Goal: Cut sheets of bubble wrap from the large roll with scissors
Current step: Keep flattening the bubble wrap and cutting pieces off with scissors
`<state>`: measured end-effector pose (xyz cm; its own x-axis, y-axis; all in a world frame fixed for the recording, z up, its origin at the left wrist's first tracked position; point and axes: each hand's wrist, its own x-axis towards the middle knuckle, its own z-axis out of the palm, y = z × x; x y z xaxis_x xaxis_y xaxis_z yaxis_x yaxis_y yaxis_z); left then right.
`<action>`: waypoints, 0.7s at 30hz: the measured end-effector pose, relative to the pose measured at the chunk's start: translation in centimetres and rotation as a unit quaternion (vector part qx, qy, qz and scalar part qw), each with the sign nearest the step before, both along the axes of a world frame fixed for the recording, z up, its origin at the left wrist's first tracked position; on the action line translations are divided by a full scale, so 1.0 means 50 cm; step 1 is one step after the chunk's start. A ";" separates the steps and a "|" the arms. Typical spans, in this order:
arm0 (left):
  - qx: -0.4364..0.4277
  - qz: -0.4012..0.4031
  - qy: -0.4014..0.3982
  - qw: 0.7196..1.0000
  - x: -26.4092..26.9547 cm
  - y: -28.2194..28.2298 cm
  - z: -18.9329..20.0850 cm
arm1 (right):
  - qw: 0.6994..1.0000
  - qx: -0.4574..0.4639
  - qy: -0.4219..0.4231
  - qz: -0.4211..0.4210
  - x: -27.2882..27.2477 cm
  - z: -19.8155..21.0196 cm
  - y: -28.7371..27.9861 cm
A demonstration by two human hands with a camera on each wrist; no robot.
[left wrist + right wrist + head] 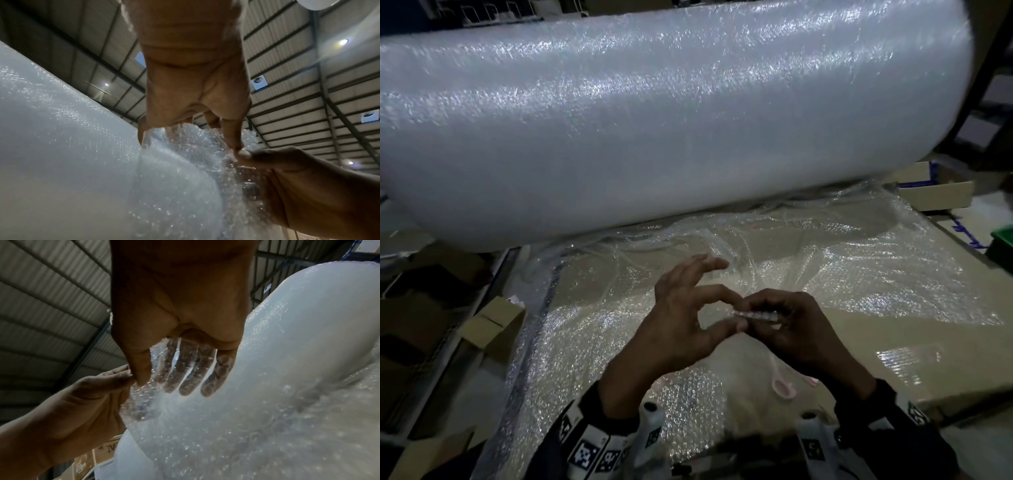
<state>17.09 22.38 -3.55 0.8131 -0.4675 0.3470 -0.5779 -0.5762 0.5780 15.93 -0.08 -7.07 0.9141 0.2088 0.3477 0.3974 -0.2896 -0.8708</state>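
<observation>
The bubble wrap sheet [774,260] lay unrolled on the near tabletop, below the large roll [654,113]. We pinched its edge with both hands: left hand [685,322] by thumb and forefinger, other fingers spread; right hand [794,329] curled round it. We should probably pull it taut before reaching for the pink-handled scissors [782,385] nearby.

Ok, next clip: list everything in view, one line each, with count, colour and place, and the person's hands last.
Bubble wrap roll: one, white, across the back.
Loose bubble wrap sheet: one, clear, spread in front of the roll, an edge pinched in both hands.
Scissors: one, pink handles, under the sheet near the right wrist.
Cardboard boxes: several, brown, left and right.
Green bin: one, right edge.
Left hand: pinches the sheet edge.
Right hand: pinches the sheet edge.
</observation>
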 end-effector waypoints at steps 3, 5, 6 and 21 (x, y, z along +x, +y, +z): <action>-0.069 0.009 0.041 0.997 0.023 0.000 -0.006 | 1.000 0.005 0.015 -0.012 -0.001 0.000 -0.006; -0.086 0.022 0.063 0.994 0.032 0.011 -0.007 | 0.999 -0.006 0.014 -0.035 -0.001 -0.001 -0.016; -0.061 0.034 0.049 0.996 0.035 0.015 -0.007 | 0.998 -0.026 0.001 -0.052 -0.002 -0.002 -0.023; -0.019 -0.001 -0.033 0.999 0.060 -0.044 -0.018 | 0.994 -0.081 -0.059 -0.051 -0.001 0.001 -0.032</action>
